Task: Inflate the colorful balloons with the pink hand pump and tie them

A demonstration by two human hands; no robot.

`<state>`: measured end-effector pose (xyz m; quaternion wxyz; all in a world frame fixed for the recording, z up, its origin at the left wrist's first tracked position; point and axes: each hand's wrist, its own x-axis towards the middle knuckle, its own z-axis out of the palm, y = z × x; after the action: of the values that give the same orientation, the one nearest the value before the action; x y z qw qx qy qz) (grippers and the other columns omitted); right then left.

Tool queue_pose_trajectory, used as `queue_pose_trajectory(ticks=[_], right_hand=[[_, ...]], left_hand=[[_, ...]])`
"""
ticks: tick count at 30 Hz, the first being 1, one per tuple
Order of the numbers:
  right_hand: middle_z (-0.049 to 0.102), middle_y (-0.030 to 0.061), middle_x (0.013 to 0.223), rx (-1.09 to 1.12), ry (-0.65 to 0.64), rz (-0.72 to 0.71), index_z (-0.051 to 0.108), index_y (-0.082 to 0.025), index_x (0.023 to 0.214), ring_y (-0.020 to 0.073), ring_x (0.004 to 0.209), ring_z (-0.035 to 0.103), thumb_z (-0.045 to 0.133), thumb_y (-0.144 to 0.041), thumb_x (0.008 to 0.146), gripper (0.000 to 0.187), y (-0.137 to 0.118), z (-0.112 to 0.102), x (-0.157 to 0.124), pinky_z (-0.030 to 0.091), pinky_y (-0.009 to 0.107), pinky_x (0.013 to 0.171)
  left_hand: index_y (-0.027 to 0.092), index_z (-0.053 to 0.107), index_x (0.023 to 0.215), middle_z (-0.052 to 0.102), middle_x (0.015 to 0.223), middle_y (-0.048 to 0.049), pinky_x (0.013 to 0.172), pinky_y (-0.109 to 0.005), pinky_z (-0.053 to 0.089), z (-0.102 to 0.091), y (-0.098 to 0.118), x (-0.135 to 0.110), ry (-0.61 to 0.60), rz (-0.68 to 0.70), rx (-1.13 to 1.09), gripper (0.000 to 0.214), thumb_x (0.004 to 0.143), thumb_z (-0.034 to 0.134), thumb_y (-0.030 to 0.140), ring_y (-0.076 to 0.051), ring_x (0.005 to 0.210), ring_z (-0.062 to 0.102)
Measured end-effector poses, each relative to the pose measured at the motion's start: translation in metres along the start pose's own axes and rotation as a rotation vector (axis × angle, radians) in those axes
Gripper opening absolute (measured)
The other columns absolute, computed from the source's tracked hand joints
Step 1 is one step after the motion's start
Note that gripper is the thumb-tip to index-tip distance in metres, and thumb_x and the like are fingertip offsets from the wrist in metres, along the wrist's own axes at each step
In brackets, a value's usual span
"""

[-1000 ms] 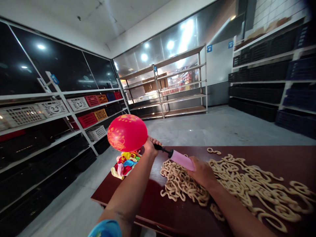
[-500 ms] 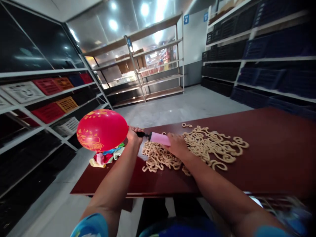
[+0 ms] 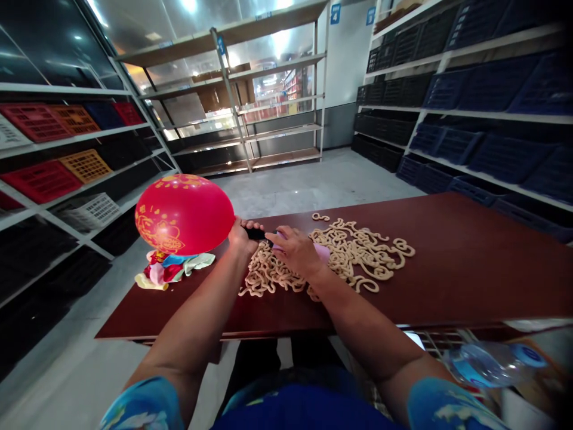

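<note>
A large inflated red balloon (image 3: 184, 215) with yellow print sits at the left end of a hand pump. My left hand (image 3: 242, 237) is closed where the balloon's neck meets the pump's black end (image 3: 256, 233). My right hand (image 3: 296, 252) wraps around the middle of the pump, near its black collar. Part of the pink pump barrel (image 3: 321, 253) shows to the right of my fingers. Below the balloon lies a pile of flat balloons (image 3: 168, 272) in several colours. Under and beyond the pump, curly beige pieces (image 3: 353, 254) are heaped on the table.
The dark red table (image 3: 456, 257) stretches away to the right. At the lower right, a plastic bottle (image 3: 492, 363) lies by a wire rack. Shelves with red crates (image 3: 42, 179) stand left, and dark blue crates (image 3: 505, 149) fill shelves on the right.
My right hand has shifted along the pump toward its black collar, closer to my left hand. The balloon looks slightly bigger. The view has turned a little, bringing the bottle into clearer sight.
</note>
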<state>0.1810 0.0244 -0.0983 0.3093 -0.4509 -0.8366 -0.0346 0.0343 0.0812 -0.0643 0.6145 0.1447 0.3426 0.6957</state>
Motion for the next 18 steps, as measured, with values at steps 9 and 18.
queue_pose_trajectory(ticks=[9, 18], right_hand=[[0.055, 0.0093, 0.093, -0.205, -0.207, 0.481, 0.061, -0.027, 0.106, 0.0213, 0.081, 0.055, 0.052, -0.023, 0.079, 0.028, 0.045, -0.001, -0.009, 0.038, 0.034, 0.071], [0.059, 0.0076, 0.109, 0.423, 0.028, 0.174, 0.056, -0.022, 0.111, 0.0220, 0.101, 0.051, 0.056, -0.046, 0.078, 0.041, 0.022, 0.013, 0.005, 0.038, 0.040, 0.088]], left_hand=[[0.018, 0.037, 0.061, 0.045, 0.045, 0.0026, 0.039, -0.019, 0.035, -0.044, 0.018, 0.030, 0.270, 0.133, 0.435, 0.020, 0.080, 0.043, 0.022, -0.010, 0.036, 0.046], [0.017, 0.041, 0.054, 0.035, 0.037, 0.0041, 0.031, -0.016, 0.012, -0.020, -0.024, -0.018, -0.112, -0.121, 0.578, 0.025, 0.076, 0.051, 0.013, -0.005, 0.028, 0.029]])
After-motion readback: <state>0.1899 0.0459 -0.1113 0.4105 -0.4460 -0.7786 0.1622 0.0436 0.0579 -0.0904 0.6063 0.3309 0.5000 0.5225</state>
